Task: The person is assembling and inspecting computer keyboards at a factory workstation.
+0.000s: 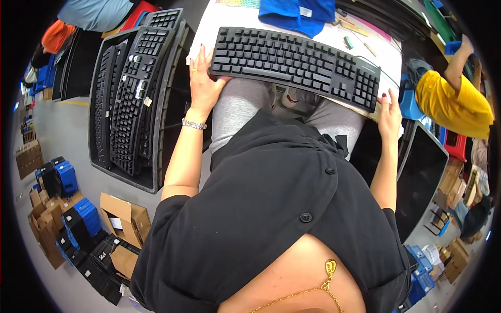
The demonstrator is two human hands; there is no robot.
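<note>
A black full-size keyboard (pixel 292 65) lies at a slant along the near edge of the white table (pixel 203 39), over my lap. At its left end is my left hand (pixel 204 81), the thumb against the front corner and the fingers stretched up along the side. My right hand (pixel 389 117) holds the opposite end, its fingertips at the right edge. The undersides of both grips are hidden. Between my hands the keys face up.
On my left, a black bin (pixel 156 104) holds several keyboards. Blue cloth (pixel 297 15) and small tools (pixel 360 39) lie at the table's back. Another dark bin (pixel 422 177) stands at my right. A person in yellow (pixel 454 101) is nearby. Cardboard boxes (pixel 125 219) sit on the floor.
</note>
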